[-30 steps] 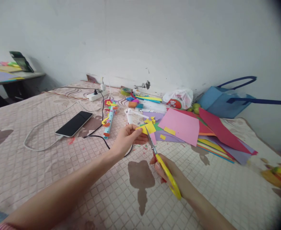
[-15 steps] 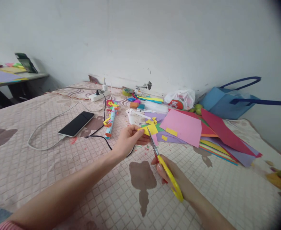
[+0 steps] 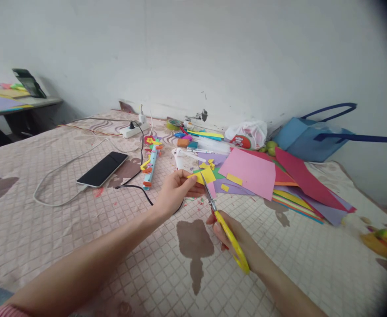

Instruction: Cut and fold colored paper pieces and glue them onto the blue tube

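Observation:
Between the thumb and fingers of my left hand (image 3: pixel 176 188) is a small piece of yellow paper (image 3: pixel 208 175), held above the table. My right hand (image 3: pixel 231 233) grips a pair of scissors (image 3: pixel 230 237) with yellow and red handles. Their blades point up and left, and the tips meet the yellow paper close to my left thumb. Whether the blades are fully closed is hard to make out. Just beyond the paper lie small yellow scraps (image 3: pixel 208 164) on green and purple sheets.
A pink sheet (image 3: pixel 249 174) and a stack of coloured paper (image 3: pixel 299 204) lie to the right, near a blue bag (image 3: pixel 312 138). On the left are a phone (image 3: pixel 102 169) with its cable, a decorated light-blue strip (image 3: pixel 150 167) and a power strip (image 3: pixel 134 130).
The whole view has shifted slightly, so things sit a little further left and up. Both hands keep their hold on the paper and the scissors, with little other change.

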Demonstrator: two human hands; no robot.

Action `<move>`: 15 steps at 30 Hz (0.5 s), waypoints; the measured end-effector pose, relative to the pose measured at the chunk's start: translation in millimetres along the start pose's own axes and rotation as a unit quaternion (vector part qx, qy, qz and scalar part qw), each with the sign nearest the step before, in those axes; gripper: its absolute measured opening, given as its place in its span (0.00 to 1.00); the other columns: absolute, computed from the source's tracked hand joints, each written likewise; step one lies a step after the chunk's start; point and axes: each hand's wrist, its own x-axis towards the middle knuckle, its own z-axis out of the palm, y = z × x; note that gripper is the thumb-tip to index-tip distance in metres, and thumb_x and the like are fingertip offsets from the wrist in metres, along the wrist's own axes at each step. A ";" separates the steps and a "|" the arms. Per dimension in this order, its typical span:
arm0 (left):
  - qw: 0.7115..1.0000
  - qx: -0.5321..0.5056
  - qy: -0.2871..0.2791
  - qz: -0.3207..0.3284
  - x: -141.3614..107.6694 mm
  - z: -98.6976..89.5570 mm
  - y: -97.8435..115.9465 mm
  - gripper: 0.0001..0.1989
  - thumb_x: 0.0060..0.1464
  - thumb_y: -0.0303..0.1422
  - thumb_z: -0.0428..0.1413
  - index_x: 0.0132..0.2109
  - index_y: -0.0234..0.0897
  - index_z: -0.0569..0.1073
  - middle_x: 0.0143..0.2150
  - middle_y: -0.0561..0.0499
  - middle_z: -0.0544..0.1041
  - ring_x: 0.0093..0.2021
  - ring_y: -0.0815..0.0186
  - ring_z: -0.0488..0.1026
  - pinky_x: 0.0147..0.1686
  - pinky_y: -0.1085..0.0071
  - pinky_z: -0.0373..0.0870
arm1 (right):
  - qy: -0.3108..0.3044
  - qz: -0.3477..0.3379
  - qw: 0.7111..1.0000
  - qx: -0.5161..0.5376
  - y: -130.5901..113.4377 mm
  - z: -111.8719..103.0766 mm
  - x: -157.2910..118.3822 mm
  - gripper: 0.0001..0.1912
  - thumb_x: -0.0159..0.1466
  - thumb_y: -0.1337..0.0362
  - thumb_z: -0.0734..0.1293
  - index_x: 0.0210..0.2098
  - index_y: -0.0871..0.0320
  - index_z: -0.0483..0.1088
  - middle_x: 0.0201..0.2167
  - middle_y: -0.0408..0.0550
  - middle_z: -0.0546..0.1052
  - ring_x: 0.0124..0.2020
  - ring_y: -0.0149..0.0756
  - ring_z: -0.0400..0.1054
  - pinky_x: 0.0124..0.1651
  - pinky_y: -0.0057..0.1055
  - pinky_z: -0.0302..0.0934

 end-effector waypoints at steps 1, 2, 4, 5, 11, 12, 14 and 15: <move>1.000 0.000 0.000 0.001 0.0 0.0 -0.1 0.10 0.51 0.35 0.56 0.33 0.34 0.63 0.31 0.43 0.79 0.31 0.61 0.78 0.33 0.65 0.75 | 0.003 0.001 1.000 0.000 -0.3 0.2 -0.1 0.17 0.61 0.48 0.57 0.34 0.57 0.62 0.26 0.42 0.63 0.24 0.29 0.57 0.25 0.26 0.57; 1.000 0.000 -0.001 0.002 0.0 0.0 -0.2 0.10 0.51 0.35 0.56 0.33 0.34 0.63 0.30 0.43 0.79 0.31 0.61 0.78 0.33 0.65 0.75 | 0.005 0.002 1.000 -0.001 -0.4 0.4 -0.2 0.18 0.61 0.48 0.57 0.34 0.57 0.62 0.26 0.42 0.63 0.24 0.29 0.57 0.25 0.26 0.57; 1.000 -0.001 0.000 0.003 -0.2 0.2 0.1 0.10 0.51 0.35 0.56 0.33 0.33 0.63 0.30 0.43 0.79 0.30 0.62 0.77 0.32 0.66 0.75 | 0.004 0.001 1.000 -0.002 -0.4 0.8 -0.1 0.18 0.61 0.47 0.57 0.33 0.57 0.61 0.25 0.42 0.62 0.23 0.28 0.57 0.24 0.26 0.57; 1.000 -0.002 0.002 0.003 -0.4 0.4 0.4 0.10 0.51 0.34 0.56 0.33 0.33 0.63 0.30 0.43 0.79 0.30 0.62 0.77 0.32 0.67 0.75 | 0.003 0.002 1.000 -0.002 -0.5 0.9 -0.1 0.18 0.61 0.47 0.57 0.33 0.57 0.61 0.25 0.41 0.62 0.23 0.28 0.56 0.24 0.26 0.56; 1.000 -0.002 0.010 0.000 -2.0 1.7 2.5 0.10 0.51 0.34 0.56 0.32 0.33 0.63 0.29 0.44 0.79 0.30 0.63 0.77 0.31 0.68 0.74 | 0.012 0.012 1.000 -0.007 -3.0 2.6 0.2 0.19 0.60 0.46 0.57 0.30 0.56 0.59 0.23 0.41 0.61 0.22 0.28 0.56 0.22 0.25 0.56; 1.000 -0.003 0.011 0.001 -2.1 1.7 2.6 0.10 0.51 0.34 0.56 0.32 0.33 0.63 0.29 0.44 0.79 0.30 0.63 0.77 0.31 0.68 0.74 | 0.011 0.011 1.000 -0.002 -3.3 3.0 0.4 0.19 0.60 0.46 0.56 0.30 0.56 0.59 0.23 0.41 0.61 0.22 0.28 0.55 0.22 0.25 0.55; 1.000 -0.004 0.011 0.000 -2.1 1.7 2.7 0.10 0.50 0.34 0.57 0.32 0.33 0.63 0.29 0.44 0.79 0.29 0.63 0.77 0.31 0.69 0.74 | 0.008 0.013 1.000 0.015 -3.4 3.7 0.9 0.20 0.60 0.45 0.56 0.28 0.56 0.59 0.22 0.40 0.60 0.21 0.28 0.54 0.21 0.25 0.54; 1.000 -0.004 0.010 0.000 -2.1 1.6 2.7 0.10 0.51 0.34 0.56 0.32 0.33 0.63 0.29 0.44 0.79 0.29 0.63 0.77 0.31 0.69 0.74 | 0.008 0.015 1.000 0.021 -3.2 4.0 1.3 0.21 0.60 0.44 0.55 0.27 0.56 0.59 0.22 0.40 0.59 0.21 0.27 0.54 0.20 0.24 0.54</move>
